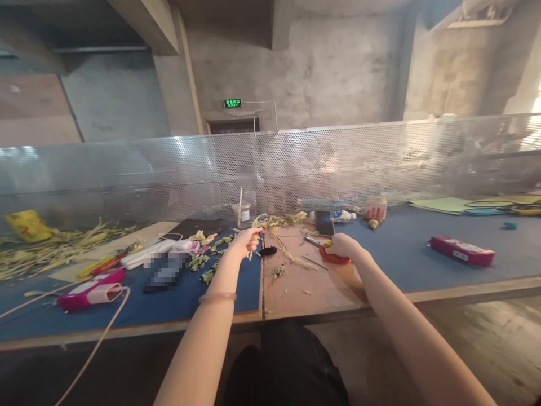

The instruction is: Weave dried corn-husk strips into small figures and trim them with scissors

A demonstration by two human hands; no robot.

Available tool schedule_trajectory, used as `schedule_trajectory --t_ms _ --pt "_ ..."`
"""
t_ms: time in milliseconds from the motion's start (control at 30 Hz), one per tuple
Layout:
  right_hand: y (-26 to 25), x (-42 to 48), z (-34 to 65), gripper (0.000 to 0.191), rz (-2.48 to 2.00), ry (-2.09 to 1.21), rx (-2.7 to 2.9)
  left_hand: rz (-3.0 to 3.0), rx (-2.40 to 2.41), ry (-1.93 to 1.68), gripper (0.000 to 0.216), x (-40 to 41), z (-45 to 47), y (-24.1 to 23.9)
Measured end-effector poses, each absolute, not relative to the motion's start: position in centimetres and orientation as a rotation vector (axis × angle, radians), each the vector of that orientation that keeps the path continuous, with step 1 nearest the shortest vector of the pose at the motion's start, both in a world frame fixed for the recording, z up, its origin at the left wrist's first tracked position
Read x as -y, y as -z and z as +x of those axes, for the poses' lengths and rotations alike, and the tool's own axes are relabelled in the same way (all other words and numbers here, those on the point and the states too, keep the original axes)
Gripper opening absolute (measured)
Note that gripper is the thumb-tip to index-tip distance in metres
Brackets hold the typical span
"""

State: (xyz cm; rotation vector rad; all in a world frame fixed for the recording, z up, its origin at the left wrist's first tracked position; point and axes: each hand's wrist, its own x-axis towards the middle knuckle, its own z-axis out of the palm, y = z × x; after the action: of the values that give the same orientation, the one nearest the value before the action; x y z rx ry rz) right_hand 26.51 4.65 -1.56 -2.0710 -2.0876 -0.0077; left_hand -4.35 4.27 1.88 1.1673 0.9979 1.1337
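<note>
My right hand (345, 246) is closed round red-handled scissors (333, 256), their blades pointing left over the brown board (304, 282). My left hand (247, 239) is pinched on a thin plant stem (261, 239) above a small dark object (267, 251) at the seam between the blue mat (177, 299) and the board. Cut green leaves (207, 265) and pale husk strips (296, 259) lie scattered around both hands. A pale bangle sits on my left wrist.
A phone (324, 222) stands upright behind the scissors, beside a lying bottle (344, 215) and a cup with a straw (242, 213). Dried stalks (54, 248) pile at the left, near a pink case (91, 290). A magenta box (461, 251) lies right. A perforated metal screen (296, 163) backs the table.
</note>
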Motion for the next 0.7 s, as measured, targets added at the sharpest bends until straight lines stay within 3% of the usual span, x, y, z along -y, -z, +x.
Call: schedule_trajectory --t_ms 267,400,533,700 --pt "-0.2 -2.9 24.1 0.046 -1.952 0.299 1.846 1.229 -1.144 -1.252 0.018 -4.5 -4.3 -1.5" --pt "-0.1 -3.3 23.4 0.047 -1.883 0.269 1.796 1.217 -1.190 -1.336 0.018 -4.6 -4.3 -1.5" --pt "-0.2 -4.0 22.3 0.050 -1.657 0.039 1.703 1.186 -1.215 -1.380 0.013 -4.5 -4.2 -1.6" --pt "-1.8 -3.8 18.6 0.039 -1.217 -0.688 1.718 1.174 -1.257 -1.449 0.013 -4.3 -3.9 -1.6"
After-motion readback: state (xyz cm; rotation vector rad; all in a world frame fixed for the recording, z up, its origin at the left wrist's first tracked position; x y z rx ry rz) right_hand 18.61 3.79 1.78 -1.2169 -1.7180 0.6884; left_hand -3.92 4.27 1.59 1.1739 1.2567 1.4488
